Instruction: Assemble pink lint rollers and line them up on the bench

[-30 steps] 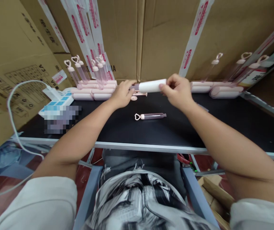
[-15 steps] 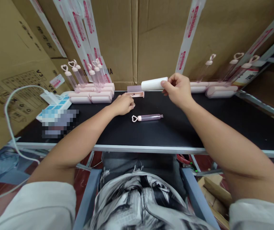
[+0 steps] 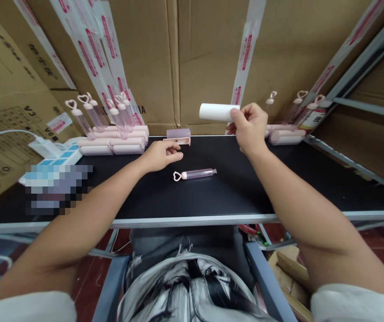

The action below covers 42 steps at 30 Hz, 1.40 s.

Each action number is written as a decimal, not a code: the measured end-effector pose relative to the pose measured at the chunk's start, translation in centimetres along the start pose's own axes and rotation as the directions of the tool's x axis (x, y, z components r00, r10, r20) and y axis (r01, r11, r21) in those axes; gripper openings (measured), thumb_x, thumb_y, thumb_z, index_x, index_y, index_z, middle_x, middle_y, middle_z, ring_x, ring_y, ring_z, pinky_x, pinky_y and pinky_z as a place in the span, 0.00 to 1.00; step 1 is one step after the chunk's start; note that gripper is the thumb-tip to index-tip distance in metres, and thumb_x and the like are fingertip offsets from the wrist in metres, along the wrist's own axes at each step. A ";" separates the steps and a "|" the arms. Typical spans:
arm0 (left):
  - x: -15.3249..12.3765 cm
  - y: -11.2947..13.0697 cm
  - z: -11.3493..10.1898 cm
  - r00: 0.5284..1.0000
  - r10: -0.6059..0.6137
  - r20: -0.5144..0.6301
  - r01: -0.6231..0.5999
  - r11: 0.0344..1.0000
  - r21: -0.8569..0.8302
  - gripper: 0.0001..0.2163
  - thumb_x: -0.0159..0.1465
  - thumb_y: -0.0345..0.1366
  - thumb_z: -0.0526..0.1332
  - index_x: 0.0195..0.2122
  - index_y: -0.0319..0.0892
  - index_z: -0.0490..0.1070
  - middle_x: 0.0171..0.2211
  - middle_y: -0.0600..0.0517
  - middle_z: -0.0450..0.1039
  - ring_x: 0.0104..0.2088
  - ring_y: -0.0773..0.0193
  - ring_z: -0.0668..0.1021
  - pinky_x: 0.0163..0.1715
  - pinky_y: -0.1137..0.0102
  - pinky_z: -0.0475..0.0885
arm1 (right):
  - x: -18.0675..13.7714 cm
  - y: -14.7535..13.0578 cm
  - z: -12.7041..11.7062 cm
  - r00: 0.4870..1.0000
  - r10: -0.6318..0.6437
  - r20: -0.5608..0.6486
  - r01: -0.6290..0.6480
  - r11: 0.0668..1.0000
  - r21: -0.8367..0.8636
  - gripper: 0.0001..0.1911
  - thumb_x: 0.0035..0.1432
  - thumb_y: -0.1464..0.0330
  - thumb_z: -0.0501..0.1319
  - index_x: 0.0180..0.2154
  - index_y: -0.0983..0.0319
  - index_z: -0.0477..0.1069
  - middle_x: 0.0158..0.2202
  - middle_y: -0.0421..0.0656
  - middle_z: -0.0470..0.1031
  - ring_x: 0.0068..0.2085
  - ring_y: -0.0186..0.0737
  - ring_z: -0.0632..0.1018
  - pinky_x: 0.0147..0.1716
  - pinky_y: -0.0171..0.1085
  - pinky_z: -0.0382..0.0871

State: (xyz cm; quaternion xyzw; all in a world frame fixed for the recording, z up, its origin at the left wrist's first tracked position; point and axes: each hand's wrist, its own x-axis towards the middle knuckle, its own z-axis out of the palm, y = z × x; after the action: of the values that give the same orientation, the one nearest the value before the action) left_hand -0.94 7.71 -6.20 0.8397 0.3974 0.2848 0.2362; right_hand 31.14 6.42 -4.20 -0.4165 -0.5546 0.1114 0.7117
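Observation:
My right hand [image 3: 250, 125] pinches the end of a white roll [image 3: 217, 112], held level above the back of the black table. My left hand [image 3: 163, 155] hovers over the table with fingers stretched and nothing in it. Just behind its fingers lies an open pink case part [image 3: 181, 141], with a translucent purplish block [image 3: 178, 133] behind that. In front of both hands, a clear pinkish tube with a heart-shaped loop [image 3: 198, 174] rests flat on the table.
Several pink rolls [image 3: 111, 147] with upright heart-loop tubes stand at the back left; more pink rolls [image 3: 287, 137] stand at the back right. A white power strip [image 3: 61, 154] lies at left. Cardboard boxes [image 3: 205, 58] wall off the back.
The white roll has come up and away from the purplish block and case part, in my right hand. My left hand's fingers have straightened. The whole view has shifted a little.

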 end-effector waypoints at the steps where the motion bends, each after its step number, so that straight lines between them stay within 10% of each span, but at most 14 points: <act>1: -0.2 0.5 0.2 1.000 0.018 -0.002 -0.019 0.998 -0.064 0.24 0.61 0.55 0.71 0.47 0.39 0.82 0.40 0.47 0.85 0.36 0.61 0.82 0.39 0.66 0.78 | 0.1 0.0 -0.1 1.000 0.011 -0.012 -0.011 1.000 0.010 0.35 0.54 0.33 0.71 0.32 0.53 0.61 0.23 0.36 0.65 0.23 0.41 0.76 0.21 0.43 0.68; 11: -2.1 4.7 0.5 0.947 0.191 0.259 -0.142 0.970 -0.197 0.15 0.67 0.49 0.70 0.41 0.42 0.82 0.34 0.50 0.84 0.31 0.64 0.85 0.32 0.72 0.79 | 1.6 1.9 -1.4 0.999 -0.011 0.033 0.012 0.999 -0.031 0.33 0.60 0.30 0.64 0.40 0.51 0.66 0.28 0.39 0.69 0.30 0.46 0.80 0.27 0.46 0.73; 24: -1.8 4.3 0.9 0.910 0.307 0.277 -0.315 0.949 -0.018 0.10 0.68 0.45 0.68 0.42 0.45 0.84 0.39 0.50 0.85 0.37 0.63 0.85 0.41 0.71 0.78 | 0.9 0.0 -0.5 0.997 0.077 -0.023 -0.076 0.996 0.039 0.32 0.59 0.37 0.71 0.34 0.52 0.60 0.25 0.36 0.66 0.26 0.44 0.79 0.23 0.45 0.74; 32: -0.9 2.5 1.4 0.994 0.043 0.103 -0.011 0.955 -0.298 0.30 0.56 0.43 0.75 0.59 0.37 0.78 0.40 0.48 0.82 0.34 0.64 0.85 0.38 0.70 0.81 | -1.6 -0.6 1.7 0.921 0.285 0.265 -0.326 0.937 0.128 0.30 0.57 0.43 0.72 0.38 0.53 0.58 0.26 0.33 0.68 0.25 0.40 0.80 0.22 0.37 0.74; 42: 0.3 2.0 -1.1 0.950 -0.186 -0.250 -0.007 0.790 -0.614 0.08 0.65 0.35 0.70 0.37 0.40 0.71 0.33 0.52 0.79 0.35 0.63 0.87 0.33 0.71 0.84 | -3.7 -0.7 3.3 0.764 0.505 0.401 -0.591 0.797 0.121 0.21 0.56 0.54 0.68 0.47 0.58 0.74 0.28 0.36 0.77 0.23 0.35 0.79 0.21 0.35 0.77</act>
State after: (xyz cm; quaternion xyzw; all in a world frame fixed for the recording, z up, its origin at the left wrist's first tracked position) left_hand -0.43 7.00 -4.01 0.6465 0.3555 0.5086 0.4438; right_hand 26.72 5.27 -6.16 -0.4452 -0.5066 0.4541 0.5822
